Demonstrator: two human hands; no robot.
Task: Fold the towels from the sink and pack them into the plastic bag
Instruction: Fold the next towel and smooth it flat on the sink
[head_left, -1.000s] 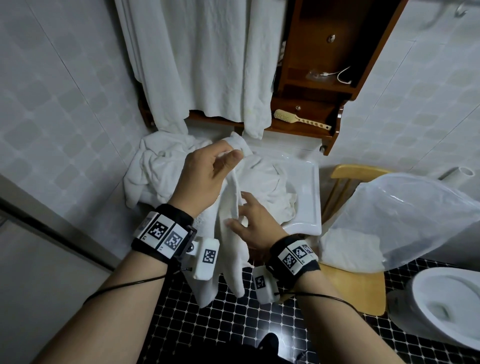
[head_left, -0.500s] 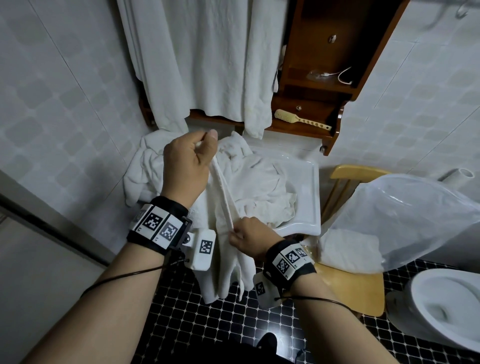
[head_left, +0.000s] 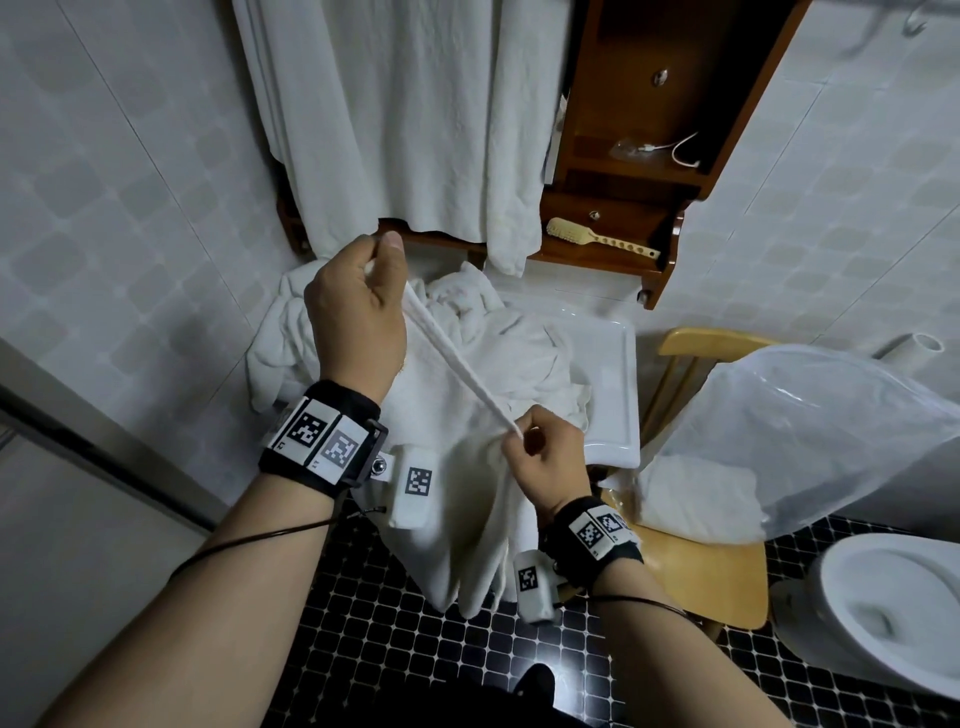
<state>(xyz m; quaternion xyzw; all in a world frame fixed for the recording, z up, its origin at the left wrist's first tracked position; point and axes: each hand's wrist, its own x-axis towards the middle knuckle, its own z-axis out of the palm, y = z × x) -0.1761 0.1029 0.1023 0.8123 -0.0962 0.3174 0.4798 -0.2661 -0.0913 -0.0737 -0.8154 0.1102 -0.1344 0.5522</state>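
A white towel (head_left: 457, 499) hangs in front of the sink (head_left: 615, 395), its top edge pulled taut between my hands. My left hand (head_left: 358, 317) pinches one end of that edge, raised near the wooden shelf. My right hand (head_left: 545, 460) pinches the other end, lower and nearer to me. More crumpled white towels (head_left: 498, 338) fill the sink basin and spill over its left side. A clear plastic bag (head_left: 810, 431) lies on the wooden chair (head_left: 696, 566) to the right, with a folded white towel (head_left: 696, 499) inside it.
White towels (head_left: 405, 119) hang on the wall above the sink. A wooden cabinet (head_left: 649, 130) with a brush (head_left: 597, 239) on its shelf is at the upper right. A toilet (head_left: 893, 608) stands at the lower right on the black tiled floor (head_left: 374, 639).
My left hand has risen with its end of the towel, and my right hand has closed on the edge lower down, so the edge is now stretched tight.
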